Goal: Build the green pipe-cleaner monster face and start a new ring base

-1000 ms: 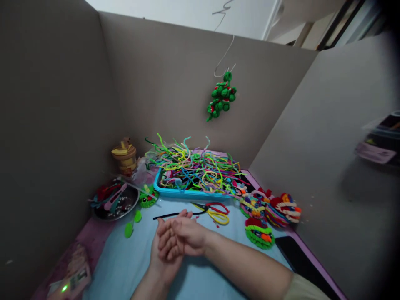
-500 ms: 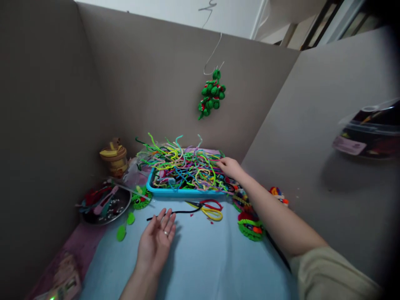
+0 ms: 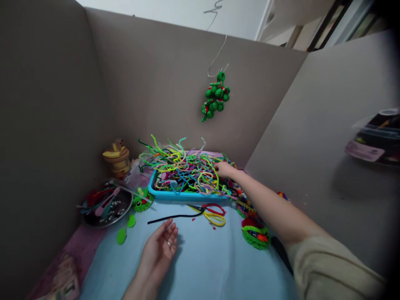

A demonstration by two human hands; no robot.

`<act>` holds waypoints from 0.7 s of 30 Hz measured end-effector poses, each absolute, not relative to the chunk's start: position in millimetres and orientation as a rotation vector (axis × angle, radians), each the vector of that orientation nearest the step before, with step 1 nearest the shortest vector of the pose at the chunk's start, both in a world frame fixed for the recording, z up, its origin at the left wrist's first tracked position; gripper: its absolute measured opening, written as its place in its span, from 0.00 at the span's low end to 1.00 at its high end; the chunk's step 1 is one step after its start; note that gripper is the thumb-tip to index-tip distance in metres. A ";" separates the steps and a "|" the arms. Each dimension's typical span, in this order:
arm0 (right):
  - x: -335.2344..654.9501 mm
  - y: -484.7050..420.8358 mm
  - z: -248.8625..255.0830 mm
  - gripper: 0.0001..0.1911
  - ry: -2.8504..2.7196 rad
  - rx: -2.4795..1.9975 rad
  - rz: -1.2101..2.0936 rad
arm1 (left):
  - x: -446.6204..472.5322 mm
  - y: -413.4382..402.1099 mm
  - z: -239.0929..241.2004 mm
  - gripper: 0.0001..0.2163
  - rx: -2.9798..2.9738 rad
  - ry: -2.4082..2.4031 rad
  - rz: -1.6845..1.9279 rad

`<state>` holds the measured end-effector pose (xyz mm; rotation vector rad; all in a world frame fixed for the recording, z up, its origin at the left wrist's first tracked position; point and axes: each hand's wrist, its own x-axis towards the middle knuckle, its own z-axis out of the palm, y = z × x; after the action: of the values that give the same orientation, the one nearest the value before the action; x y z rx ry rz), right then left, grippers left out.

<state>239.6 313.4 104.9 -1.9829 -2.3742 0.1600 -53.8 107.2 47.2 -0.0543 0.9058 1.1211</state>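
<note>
My left hand (image 3: pixel 161 248) is palm up over the blue cloth, fingers loosely curled and apart, holding nothing. A ring shows on one finger. Just beyond its fingertips a black pipe cleaner (image 3: pixel 184 216) lies across the cloth, its right end by the scissors (image 3: pixel 202 210), which have one red and one yellow handle. My right hand (image 3: pixel 226 171) reaches into a tangled heap of colourful pipe cleaners (image 3: pixel 178 160) at the right part of a blue tray (image 3: pixel 187 196). Its fingers are bent together; whatever they pinch is hidden among the strands.
At left are a metal bowl (image 3: pixel 120 214) with loose pieces, a small wooden bucket (image 3: pixel 117 160) and a green fuzzy piece (image 3: pixel 143 204). Green-and-red fuzzy pieces (image 3: pixel 254 235) sit beneath my right forearm. A green bundle (image 3: pixel 217 93) hangs from a wire. Grey panels (image 3: pixel 156 83) surround the table.
My right hand has dipped slightly lower into the heap. My left hand has drawn back a little toward me, uncovering more of the black pipe cleaner. The view has shifted slightly.
</note>
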 end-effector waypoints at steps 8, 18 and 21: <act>251.9 303.9 124.4 0.12 -2.288 -1.837 -0.062 | -51.2 105.5 50.2 0.07 -0.041 0.920 1.097; 291.0 288.2 126.4 0.10 -2.311 -2.113 -0.232 | -49.8 105.2 49.3 0.06 -0.041 0.935 1.071; 294.2 281.8 122.1 0.08 -2.352 -2.218 -0.220 | -49.4 105.2 45.2 0.06 -0.033 0.939 1.068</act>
<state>294.2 281.8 122.1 -2.2185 -2.3517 -0.2198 -49.4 105.2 45.2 -0.0332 0.9387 1.0683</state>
